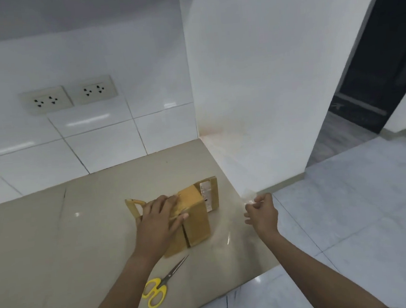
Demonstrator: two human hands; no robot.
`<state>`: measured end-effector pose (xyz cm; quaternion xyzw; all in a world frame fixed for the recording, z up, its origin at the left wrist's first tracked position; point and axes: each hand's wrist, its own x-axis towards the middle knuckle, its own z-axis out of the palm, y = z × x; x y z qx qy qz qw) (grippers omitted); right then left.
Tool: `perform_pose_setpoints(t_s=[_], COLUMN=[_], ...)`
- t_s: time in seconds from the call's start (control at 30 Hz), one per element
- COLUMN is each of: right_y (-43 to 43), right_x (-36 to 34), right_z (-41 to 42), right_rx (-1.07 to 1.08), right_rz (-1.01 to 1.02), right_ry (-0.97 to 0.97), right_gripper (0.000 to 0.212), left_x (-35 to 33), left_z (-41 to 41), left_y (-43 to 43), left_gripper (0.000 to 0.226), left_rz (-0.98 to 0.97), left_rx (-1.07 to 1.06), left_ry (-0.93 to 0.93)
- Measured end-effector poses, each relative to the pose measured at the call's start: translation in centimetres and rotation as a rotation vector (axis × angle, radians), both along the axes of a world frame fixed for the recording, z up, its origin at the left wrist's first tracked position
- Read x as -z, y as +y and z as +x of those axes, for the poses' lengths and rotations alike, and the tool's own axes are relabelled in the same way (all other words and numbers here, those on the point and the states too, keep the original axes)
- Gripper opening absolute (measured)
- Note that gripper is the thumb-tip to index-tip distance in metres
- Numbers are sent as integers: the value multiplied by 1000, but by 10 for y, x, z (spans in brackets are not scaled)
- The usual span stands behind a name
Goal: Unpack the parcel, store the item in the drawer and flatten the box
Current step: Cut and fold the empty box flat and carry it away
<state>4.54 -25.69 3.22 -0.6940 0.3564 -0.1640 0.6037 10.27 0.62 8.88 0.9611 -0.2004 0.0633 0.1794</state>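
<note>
Cardboard box [193, 219]: one; scissors [160, 286]: one pair; sockets [67, 96]: two.

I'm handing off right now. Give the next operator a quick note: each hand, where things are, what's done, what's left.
Left hand: flat on top of the cardboard box, pressing it to the counter.
Right hand: off the counter's right edge, pinching a strip of clear tape.
Scissors: on the counter, in front of the box, untouched.
Done: tape is coming off; end flaps stand open.
Left: take out the item (not visible), put it in the drawer, flatten the box.
</note>
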Motion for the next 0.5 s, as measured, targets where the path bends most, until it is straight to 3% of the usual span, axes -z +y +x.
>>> perform_pose_setpoints(t_s=[0.17, 0.5], right_y=[-25, -32], right_x=[20, 42], right_z=[18, 25], right_rx=[-53, -242], right_rz=[-95, -226], right_ry=[168, 484], right_gripper=[26, 51], left_x=[-4, -3], left_z=[2, 6], left_y=[-2, -10], left_gripper=[70, 71], left_rz=[-5, 3], left_rx=[-10, -44], left_ry=[15, 24])
